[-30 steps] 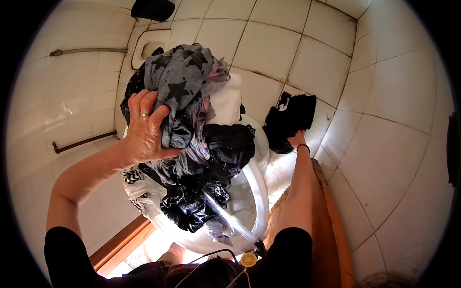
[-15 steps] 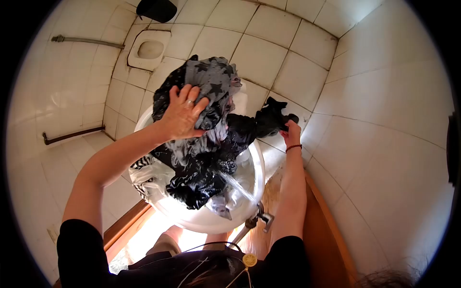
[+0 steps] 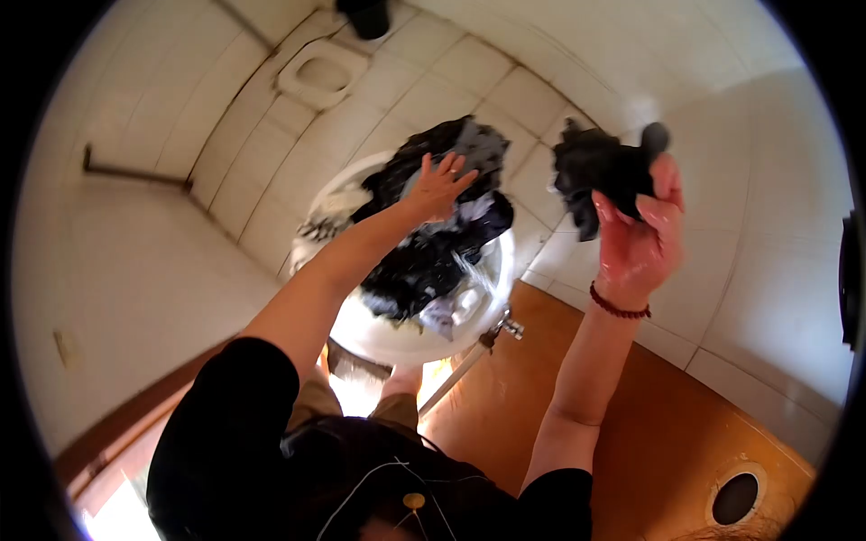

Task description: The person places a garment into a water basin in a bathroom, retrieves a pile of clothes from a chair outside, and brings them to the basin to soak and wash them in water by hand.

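Note:
My left hand (image 3: pixel 439 187) lies on the heap of dark, wet-looking clothes (image 3: pixel 419 266), its fingers spread. The heap fills a white round basin (image 3: pixel 379 338) and bulges over its far rim, with a grey piece near my fingertips. Up to the right, away from the basin, my right hand (image 3: pixel 642 236) is closed on a small black cloth garment (image 3: pixel 606 171). It hangs crumpled and a little blurred from the fingers, so its exact kind cannot be made out. Water runs from a metal tap (image 3: pixel 508 326) at the basin's near right edge onto the clothes.
A squat toilet (image 3: pixel 320 74) is set in the tiled floor (image 3: pixel 356 135) at the far left, with a dark bucket (image 3: pixel 365 16) beyond it. A pipe (image 3: pixel 135 173) runs along the left wall. Tiled wall (image 3: pixel 767 234) and a brown panel with a round hole (image 3: pixel 735 496) stand at right.
My right hand has lifted the black garment up and right, away from the heap. My left hand stays on the clothes, fingers more stretched out. The view has shifted.

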`<state>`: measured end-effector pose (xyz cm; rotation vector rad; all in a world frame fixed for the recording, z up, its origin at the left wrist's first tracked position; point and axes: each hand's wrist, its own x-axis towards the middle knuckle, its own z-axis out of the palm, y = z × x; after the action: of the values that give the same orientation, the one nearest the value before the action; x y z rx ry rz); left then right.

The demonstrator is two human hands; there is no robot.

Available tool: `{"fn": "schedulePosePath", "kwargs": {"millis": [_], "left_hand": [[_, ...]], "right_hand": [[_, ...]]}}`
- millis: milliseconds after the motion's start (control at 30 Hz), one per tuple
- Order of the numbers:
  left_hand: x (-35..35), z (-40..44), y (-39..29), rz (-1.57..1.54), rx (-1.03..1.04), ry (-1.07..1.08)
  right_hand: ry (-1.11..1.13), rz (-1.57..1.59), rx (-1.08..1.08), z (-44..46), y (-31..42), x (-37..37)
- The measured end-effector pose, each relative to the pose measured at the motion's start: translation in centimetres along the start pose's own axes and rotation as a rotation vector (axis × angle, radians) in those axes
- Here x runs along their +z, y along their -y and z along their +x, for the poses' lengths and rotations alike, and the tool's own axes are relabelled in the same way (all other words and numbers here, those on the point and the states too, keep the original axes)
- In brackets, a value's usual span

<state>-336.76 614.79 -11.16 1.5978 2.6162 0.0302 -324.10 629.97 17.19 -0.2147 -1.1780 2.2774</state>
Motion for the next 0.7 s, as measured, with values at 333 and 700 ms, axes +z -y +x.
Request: {"fn": "schedulePosePath", "kwargs": {"millis": [333, 700], "left_hand": [[5.0, -29.0, 7.7, -0.137, -0.364, 0.398], [10.6, -27.2, 6.8, 0.175, -0.291, 0.256]], "right_hand": [[0.268, -0.23, 0.665, -15.6, -26.6, 2.8], [0.386, -1.726, 0.086, -23.8, -36.3, -1.9]]}}
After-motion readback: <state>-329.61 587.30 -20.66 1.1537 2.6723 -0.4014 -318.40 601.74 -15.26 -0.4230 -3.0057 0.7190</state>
